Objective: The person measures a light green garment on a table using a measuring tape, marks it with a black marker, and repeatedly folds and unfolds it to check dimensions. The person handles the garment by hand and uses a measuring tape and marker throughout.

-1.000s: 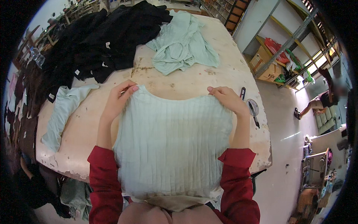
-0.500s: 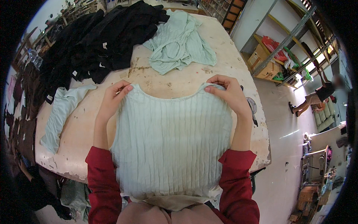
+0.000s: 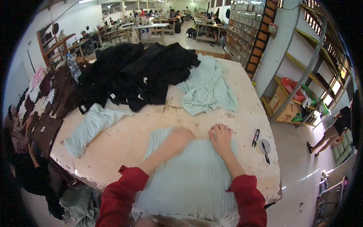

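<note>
See worn counter, w/ pleated mint garment spread on near side. Note L hand, blurred nr upper edge, can't tell how open or if gripping; R hand at same edge, loosely bent, can't tell if pinching. For prob. smoothing, press lightly & evenly, pleats straight, clear of snips.

white walls and a pale, glossy floor surround metal shelving and distant worktables.
</note>
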A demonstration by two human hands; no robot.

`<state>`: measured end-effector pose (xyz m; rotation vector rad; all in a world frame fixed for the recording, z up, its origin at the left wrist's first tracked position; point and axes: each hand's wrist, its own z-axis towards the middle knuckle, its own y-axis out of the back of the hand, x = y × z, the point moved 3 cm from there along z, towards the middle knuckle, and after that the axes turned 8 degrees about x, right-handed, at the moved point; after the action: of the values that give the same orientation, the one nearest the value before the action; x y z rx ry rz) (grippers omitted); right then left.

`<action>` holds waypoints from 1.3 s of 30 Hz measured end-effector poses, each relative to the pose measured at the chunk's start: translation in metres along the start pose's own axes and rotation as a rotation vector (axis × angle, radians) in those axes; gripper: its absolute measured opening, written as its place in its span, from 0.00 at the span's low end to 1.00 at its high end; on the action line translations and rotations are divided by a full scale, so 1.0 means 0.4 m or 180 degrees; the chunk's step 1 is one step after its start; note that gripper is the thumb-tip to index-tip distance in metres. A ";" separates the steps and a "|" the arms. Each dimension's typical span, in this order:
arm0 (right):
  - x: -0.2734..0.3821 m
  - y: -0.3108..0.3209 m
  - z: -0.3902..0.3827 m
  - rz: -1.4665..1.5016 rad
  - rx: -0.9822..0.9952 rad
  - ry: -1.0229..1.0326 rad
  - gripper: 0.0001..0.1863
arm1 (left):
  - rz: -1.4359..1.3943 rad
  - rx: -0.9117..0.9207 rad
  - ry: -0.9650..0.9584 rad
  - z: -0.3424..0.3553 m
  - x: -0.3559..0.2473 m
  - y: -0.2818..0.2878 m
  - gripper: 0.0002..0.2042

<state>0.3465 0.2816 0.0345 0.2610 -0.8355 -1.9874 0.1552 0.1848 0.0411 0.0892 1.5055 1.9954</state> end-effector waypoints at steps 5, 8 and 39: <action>0.339 0.158 -0.032 0.2680 0.1942 0.1636 0.07 | -0.0813 0.0850 -0.1262 0.103 -0.115 -0.193 0.15; 0.565 0.091 -0.143 0.2253 0.2595 0.0813 0.11 | -0.0124 0.0679 -0.2213 0.106 -0.223 -0.231 0.21; 0.317 0.431 -0.172 -0.0279 0.2718 0.0855 0.31 | 0.0620 -0.0171 0.1441 -0.579 0.106 0.328 0.15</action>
<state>0.4290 0.0882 0.1136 1.0383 -1.4658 -1.5140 -0.0314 -0.0084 0.0646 -0.2655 1.7714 2.3200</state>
